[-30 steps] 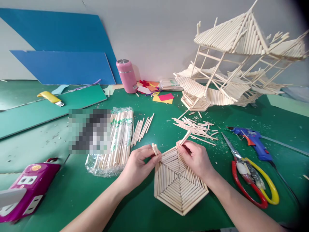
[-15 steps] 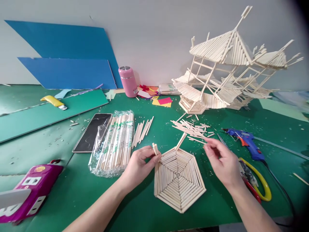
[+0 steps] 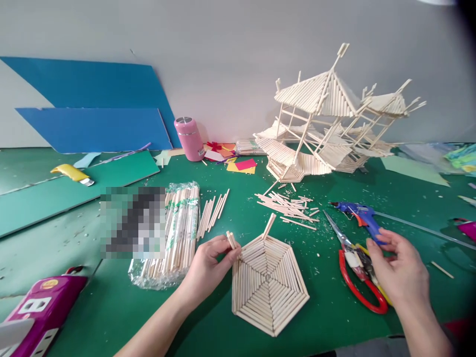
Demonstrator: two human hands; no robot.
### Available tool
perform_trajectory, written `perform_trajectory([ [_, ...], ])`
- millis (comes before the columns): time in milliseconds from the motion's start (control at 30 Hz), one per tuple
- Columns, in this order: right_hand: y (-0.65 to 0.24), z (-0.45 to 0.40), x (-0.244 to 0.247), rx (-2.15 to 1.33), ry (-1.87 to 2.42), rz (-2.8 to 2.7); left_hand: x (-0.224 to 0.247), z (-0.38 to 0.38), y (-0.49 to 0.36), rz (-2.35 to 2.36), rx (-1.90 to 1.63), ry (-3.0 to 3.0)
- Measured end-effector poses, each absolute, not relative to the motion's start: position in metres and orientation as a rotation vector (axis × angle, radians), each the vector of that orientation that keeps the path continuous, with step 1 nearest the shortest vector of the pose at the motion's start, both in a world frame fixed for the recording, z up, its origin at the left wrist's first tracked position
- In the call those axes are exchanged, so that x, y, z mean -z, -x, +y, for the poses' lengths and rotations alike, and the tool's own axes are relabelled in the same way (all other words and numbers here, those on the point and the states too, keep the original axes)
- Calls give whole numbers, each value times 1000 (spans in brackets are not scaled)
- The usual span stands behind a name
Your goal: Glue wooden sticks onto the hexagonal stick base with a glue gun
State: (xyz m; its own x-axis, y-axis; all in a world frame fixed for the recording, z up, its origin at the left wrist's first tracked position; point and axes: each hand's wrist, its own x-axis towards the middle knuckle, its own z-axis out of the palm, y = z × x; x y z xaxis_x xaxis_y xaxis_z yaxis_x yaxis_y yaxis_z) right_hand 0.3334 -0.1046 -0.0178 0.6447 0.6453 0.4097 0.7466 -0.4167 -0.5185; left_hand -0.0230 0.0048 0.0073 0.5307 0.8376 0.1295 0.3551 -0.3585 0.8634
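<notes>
My left hand (image 3: 215,260) pinches a short pair of wooden sticks (image 3: 231,240) at the upper left corner of a many-sided stick panel (image 3: 269,292). The panel lies flat, its sticks laid in rings around the middle. Another stick pair (image 3: 269,226) juts from its top corner. My right hand (image 3: 399,267) is at the handle of a blue glue gun (image 3: 359,210), thumb and fingers apart on either side of the handle's end. The gun lies on the table. Below it are red-handled scissors (image 3: 362,292) and a yellow-handled tool, partly hidden by my right hand.
Behind the panel lie loose sticks (image 3: 286,204). A bag of sticks (image 3: 174,233) is at the left, near a purple power strip (image 3: 48,307). A stick pavilion model (image 3: 316,124) stands at the back, with a pink flask (image 3: 189,139) and a yellow cutter (image 3: 70,172) farther left.
My right hand has moved right, from beside the loose sticks to the glue gun's handle, uncovering the scissors. My left hand stays at the panel's corner. The view has shifted.
</notes>
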Motion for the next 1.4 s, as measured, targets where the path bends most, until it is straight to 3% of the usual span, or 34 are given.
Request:
perform_trajectory([
  [400,-349,-79,16,379,2453,-1262,-9,6,22,959,-737,-1901],
  [600,-308,-68,1,517,2124,-1237,-13,4,21,970,-721,-1882],
  [900,-166,-50,-20,-695,1402,-1752,-12,4,19,997,-722,-1883],
  [1400,-142,-39,-2,-802,1381,-1803,-11,6,19,984,-700,-1901],
])
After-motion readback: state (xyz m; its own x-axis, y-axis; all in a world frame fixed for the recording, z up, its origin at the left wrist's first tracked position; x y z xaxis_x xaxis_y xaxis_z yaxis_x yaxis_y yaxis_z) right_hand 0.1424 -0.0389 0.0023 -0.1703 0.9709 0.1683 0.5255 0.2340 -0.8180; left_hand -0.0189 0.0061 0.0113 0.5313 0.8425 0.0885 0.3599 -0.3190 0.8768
